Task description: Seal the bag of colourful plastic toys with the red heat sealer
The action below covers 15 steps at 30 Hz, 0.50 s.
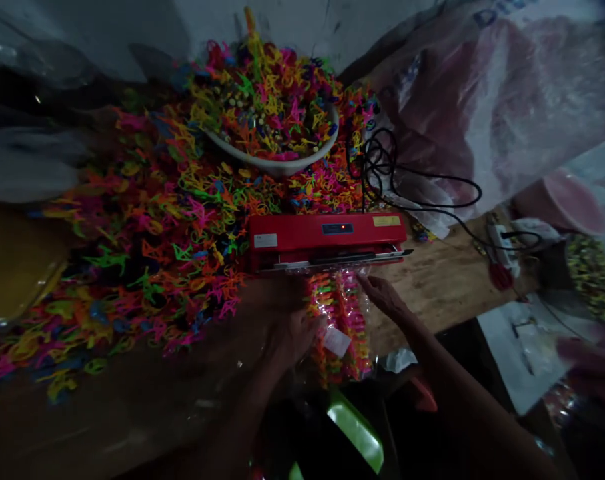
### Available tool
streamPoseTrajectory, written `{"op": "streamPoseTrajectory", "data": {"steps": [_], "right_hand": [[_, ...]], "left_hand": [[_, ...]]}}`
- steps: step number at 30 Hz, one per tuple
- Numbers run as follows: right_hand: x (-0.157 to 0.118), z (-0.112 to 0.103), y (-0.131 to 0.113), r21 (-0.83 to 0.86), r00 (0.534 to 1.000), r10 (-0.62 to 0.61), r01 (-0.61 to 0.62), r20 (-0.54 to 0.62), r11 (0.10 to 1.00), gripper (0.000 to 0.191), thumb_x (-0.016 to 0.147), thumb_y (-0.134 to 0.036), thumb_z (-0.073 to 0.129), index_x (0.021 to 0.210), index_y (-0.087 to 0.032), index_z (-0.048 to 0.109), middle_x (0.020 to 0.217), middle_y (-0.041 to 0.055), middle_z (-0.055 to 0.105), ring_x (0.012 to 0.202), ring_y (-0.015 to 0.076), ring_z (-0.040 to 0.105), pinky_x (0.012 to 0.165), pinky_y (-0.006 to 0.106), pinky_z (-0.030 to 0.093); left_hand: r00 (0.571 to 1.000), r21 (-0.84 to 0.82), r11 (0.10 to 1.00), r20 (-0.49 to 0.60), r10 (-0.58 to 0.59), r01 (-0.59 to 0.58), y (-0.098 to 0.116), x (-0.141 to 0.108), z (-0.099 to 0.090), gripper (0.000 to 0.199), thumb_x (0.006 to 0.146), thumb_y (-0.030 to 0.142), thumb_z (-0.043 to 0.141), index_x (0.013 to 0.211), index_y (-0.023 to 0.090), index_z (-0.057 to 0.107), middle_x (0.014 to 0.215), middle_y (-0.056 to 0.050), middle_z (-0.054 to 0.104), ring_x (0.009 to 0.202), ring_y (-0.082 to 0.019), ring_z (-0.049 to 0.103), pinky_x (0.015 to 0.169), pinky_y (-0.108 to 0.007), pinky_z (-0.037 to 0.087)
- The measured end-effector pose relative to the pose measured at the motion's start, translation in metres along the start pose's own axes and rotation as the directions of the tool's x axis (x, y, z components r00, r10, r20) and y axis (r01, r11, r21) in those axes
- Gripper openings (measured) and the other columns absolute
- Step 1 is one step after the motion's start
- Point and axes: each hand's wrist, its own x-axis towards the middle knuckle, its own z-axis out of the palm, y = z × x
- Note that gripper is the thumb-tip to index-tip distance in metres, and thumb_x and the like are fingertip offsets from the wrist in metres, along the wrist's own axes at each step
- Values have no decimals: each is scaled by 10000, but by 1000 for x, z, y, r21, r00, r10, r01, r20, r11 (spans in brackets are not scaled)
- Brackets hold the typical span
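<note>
Packet (338,327) of bright toys pinched by left hand (295,337) and right hand (385,297), mouth under red sealer (327,239). Could seal crooked if skewed.

Single head cam, looks fwd and down, close over red sealer (327,239) on wooden table (447,283).
</note>
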Motion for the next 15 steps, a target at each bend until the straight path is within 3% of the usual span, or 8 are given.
{"op": "streamPoseTrajectory", "data": {"steps": [4, 8, 12, 15], "right_hand": [[9, 5, -7, 170, 993, -114, 110, 11, 979, 588, 826, -723, 362, 644, -169, 440, 585, -9, 417, 567, 117, 397, 538, 241, 308], [3, 6, -9, 167, 975, -216, 220, -45, 961, 507, 863, -627, 424, 626, -179, 433, 579, -15, 397, 562, 116, 388, 549, 249, 311], [-20, 3, -7, 46, 977, -176, 183, -123, 982, 532, 870, -632, 399, 585, -187, 459, 531, 0, 431, 532, 137, 428, 537, 267, 324], [-56, -2, -11, -8, 969, -233, 233, -88, 972, 556, 865, -648, 385, 573, -191, 507, 540, 32, 497, 540, 162, 484, 546, 286, 368]], "left_hand": [[999, 58, 998, -51, 19, -16, 13, 0, 1, 409, 849, 469, 446, 577, 173, 527, 536, 2, 498, 520, -116, 440, 524, -256, 257], [985, 64, 988, -90, 148, -142, 5, -6, 6, 342, 883, 387, 406, 663, 195, 583, 615, -20, 583, 570, -135, 493, 567, -274, 296], [954, -86, 955, -130, 272, -284, -12, -16, 20, 385, 922, 410, 333, 712, 195, 574, 667, -31, 603, 634, -156, 552, 591, -283, 333], [963, -206, 946, -155, 220, -250, -23, -45, 31, 415, 922, 411, 297, 677, 183, 540, 631, -49, 567, 623, -170, 547, 564, -290, 345]]}}
